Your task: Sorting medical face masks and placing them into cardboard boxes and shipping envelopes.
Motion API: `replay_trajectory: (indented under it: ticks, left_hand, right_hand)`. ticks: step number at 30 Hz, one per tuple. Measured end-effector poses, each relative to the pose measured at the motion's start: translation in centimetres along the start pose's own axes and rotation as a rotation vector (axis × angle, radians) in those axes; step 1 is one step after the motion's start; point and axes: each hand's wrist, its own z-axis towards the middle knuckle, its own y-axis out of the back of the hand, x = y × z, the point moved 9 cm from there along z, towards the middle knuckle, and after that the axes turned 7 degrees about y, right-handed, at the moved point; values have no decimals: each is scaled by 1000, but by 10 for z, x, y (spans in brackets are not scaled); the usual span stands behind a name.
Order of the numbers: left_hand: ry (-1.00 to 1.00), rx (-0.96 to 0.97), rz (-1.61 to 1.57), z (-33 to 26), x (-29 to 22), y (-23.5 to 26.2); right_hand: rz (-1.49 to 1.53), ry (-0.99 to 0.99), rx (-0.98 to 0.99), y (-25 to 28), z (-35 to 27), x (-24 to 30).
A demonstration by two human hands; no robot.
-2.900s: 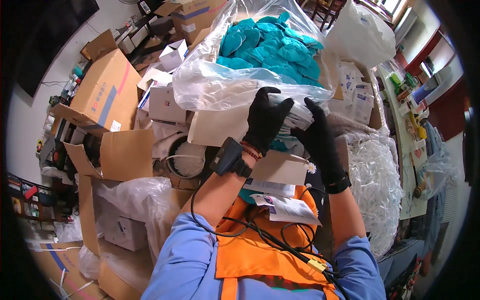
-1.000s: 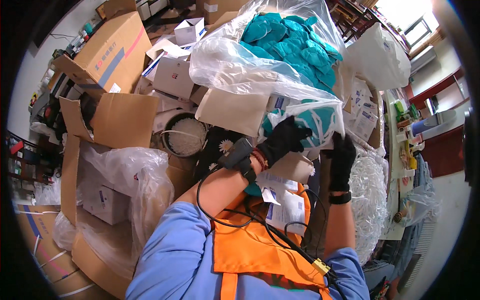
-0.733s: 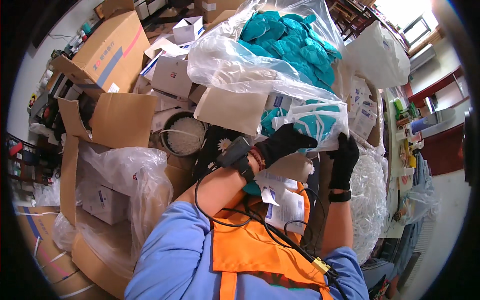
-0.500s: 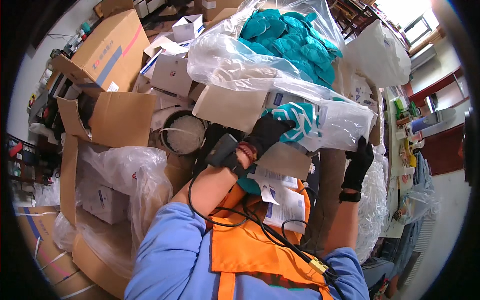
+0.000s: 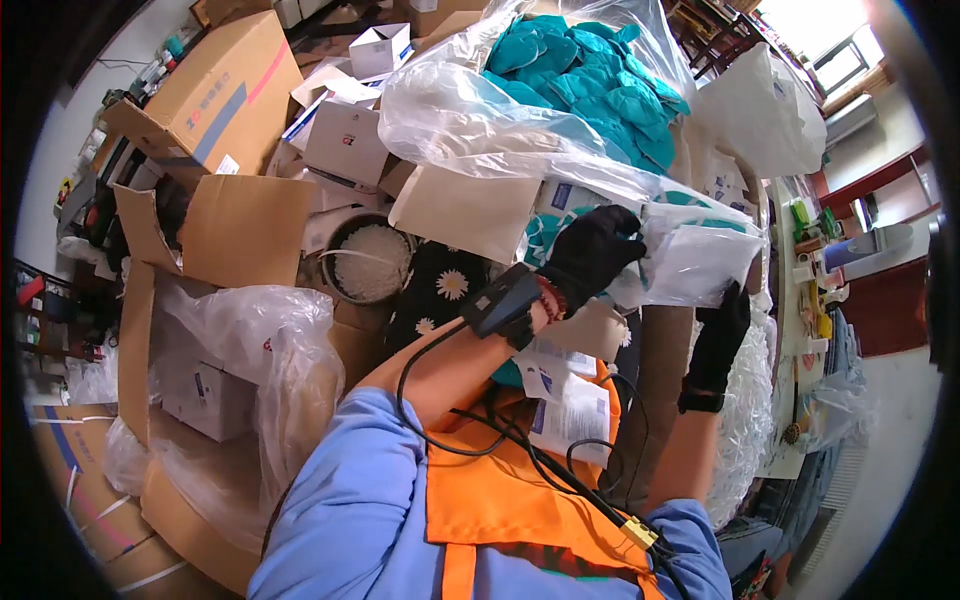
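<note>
Both my hands wear black gloves and work at a small clear plastic bag point(image 5: 700, 262). My left hand point(image 5: 596, 250) has its fingers curled at the bag's left edge, the fingertips pinched there. On the opposite side, my right hand point(image 5: 724, 330) grips the lower right corner between thumb and fingers. Teal shows along the bag's upper edge; whether it lies inside or behind cannot be told. Teal face masks point(image 5: 541, 236) with white straps are partly hidden behind my left hand, within an open carton whose flap point(image 5: 462, 215) is folded out.
A large clear liner bag holds a heap of teal masks point(image 5: 590, 90) beyond my hands. To the left stand open cardboard boxes point(image 5: 245, 225), small white boxes point(image 5: 345, 145) and a bucket of white strips point(image 5: 368, 262). Printed leaflets point(image 5: 572, 425) lie on my orange apron, with black cables beside them.
My left hand has moved right, from the teal masks with white straps to the bag's edge. Those masks no longer show between hand and bag. My right hand stays at the bag's corner.
</note>
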Motion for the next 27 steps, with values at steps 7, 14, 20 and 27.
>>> replay_trajectory:
  ticks: [7,14,20,27]
  left_hand:
    - [-461,78,396,-7,2,-39]
    - [-201,71,404,10,60,2]
    - [348,3,576,8,76,41]
    - [-198,28,82,16,-43,20]
  right_hand:
    - [14,-16,-54,-16,-12,10]
    - [-162,12,-115,43,7,-13]
    - [-537,380,1,41,8,23]
    - [13,129,26,37,9,-2]
